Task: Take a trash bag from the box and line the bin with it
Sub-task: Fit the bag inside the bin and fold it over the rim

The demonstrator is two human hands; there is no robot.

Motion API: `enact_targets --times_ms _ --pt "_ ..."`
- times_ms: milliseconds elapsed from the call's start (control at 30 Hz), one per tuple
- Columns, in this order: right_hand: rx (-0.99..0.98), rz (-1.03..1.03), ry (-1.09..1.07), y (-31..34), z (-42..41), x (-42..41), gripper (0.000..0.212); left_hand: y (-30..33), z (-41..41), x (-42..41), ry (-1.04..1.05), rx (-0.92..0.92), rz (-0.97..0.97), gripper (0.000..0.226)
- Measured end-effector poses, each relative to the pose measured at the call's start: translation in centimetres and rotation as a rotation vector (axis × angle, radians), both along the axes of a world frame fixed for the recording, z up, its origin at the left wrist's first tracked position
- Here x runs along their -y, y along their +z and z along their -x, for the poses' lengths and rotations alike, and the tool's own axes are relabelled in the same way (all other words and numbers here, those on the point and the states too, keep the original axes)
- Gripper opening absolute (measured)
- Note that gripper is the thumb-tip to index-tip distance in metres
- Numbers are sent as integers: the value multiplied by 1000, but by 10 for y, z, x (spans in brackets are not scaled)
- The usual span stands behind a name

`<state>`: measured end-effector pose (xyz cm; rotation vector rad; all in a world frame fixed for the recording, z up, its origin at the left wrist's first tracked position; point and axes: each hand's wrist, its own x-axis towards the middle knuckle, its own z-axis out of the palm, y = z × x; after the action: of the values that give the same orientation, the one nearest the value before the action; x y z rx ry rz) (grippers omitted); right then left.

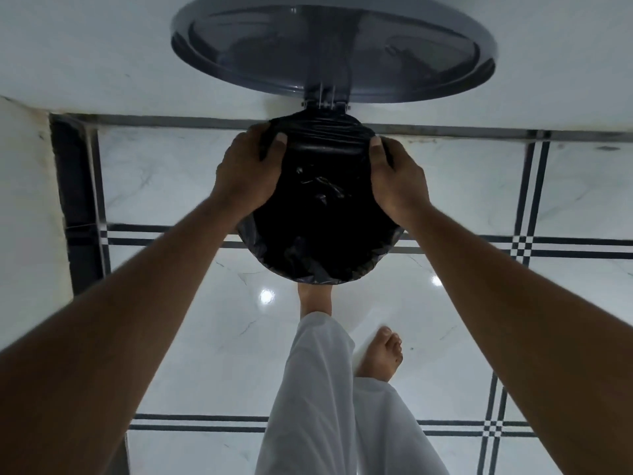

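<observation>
While I stand over it:
Bin: one, lid up
Bag: one, black, over rim
Hands: two, left hand and right hand both gripping bag edge

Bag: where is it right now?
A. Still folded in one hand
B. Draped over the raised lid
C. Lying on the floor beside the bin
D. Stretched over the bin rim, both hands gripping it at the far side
D: the black bag covers the bin opening, its edge folded over the rim, with the left hand and right hand gripping it near the hinge.
</observation>
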<state>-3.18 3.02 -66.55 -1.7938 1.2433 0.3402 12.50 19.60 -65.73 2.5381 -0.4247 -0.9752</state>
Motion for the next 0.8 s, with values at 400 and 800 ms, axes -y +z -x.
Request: enact_targets --times_ms 400,800 --pt "-35 11 -212 -4 9 14 56 -13 -38 -9 389 -433 91 59" --pt "-98 -279 -751 27 102 -77 35 9 49 -105 830 -366 191 20"
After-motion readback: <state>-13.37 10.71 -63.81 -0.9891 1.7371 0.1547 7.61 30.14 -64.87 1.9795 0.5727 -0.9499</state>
